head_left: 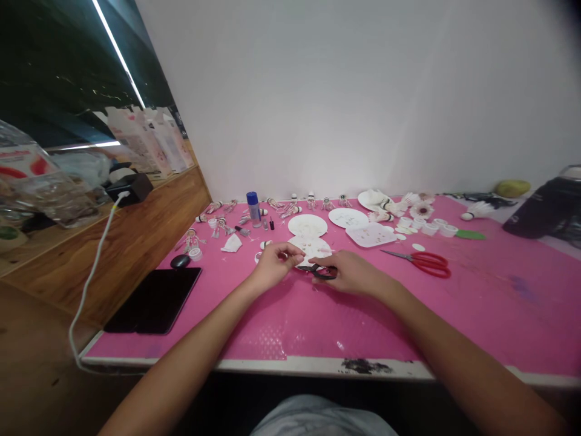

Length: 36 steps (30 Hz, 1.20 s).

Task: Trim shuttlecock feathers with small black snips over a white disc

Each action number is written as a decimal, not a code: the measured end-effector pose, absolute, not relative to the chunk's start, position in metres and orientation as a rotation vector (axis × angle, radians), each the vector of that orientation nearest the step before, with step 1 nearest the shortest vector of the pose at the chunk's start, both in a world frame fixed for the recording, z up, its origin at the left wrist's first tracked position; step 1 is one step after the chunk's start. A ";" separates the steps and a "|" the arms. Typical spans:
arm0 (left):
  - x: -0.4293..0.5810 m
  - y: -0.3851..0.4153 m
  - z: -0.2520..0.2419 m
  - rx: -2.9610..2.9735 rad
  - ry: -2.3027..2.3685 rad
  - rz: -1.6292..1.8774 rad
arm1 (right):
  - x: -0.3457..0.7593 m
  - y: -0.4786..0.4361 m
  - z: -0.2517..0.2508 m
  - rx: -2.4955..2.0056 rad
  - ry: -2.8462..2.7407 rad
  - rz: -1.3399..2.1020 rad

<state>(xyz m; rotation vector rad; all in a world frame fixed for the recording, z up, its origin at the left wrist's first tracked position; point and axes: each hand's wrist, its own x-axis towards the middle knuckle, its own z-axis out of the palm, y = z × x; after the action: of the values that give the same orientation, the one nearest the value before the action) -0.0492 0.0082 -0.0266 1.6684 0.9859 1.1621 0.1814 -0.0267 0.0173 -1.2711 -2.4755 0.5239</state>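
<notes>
My left hand (275, 264) is closed in a pinch over the nearest white plate (323, 244); whatever lies between its fingertips is too small to make out. Facing it, my right hand (356, 274) grips a pair of small black scissors (323, 272), the blades pointing left toward my left fingertips. Tiny pieces lie on the plate under my hands. Just behind it sits another white plate (307, 225). A third plate (348, 218) with small dark bits and a white tray (370, 235) with small pieces stand to the right.
Red-handled scissors (429, 263) lie to the right. Shuttlecocks (477, 210), some stripped of feathers, line the wall, with a blue-capped bottle (253, 209) among them. Small white cups (430, 229) stand back right. A black tablet (154, 300) and a mouse (180, 261) lie left.
</notes>
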 end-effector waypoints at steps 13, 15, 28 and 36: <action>-0.053 0.010 -0.019 1.566 1.072 1.329 | 0.183 -0.027 0.025 -1.376 -2.418 0.519; -0.053 0.010 -0.017 1.546 1.081 1.341 | 0.183 -0.026 0.025 -1.401 -2.393 0.466; -0.050 0.009 -0.023 1.534 1.012 1.248 | 0.179 -0.016 0.010 -1.377 -1.955 0.356; -0.051 0.010 -0.025 1.579 1.011 1.244 | 0.176 -0.015 0.004 -1.325 -1.907 0.319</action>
<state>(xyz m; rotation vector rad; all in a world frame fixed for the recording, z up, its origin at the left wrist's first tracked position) -0.0510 0.0098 -0.0248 1.5789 1.0112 1.2441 0.1756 -0.0151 0.0044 -1.3246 -1.9072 0.3187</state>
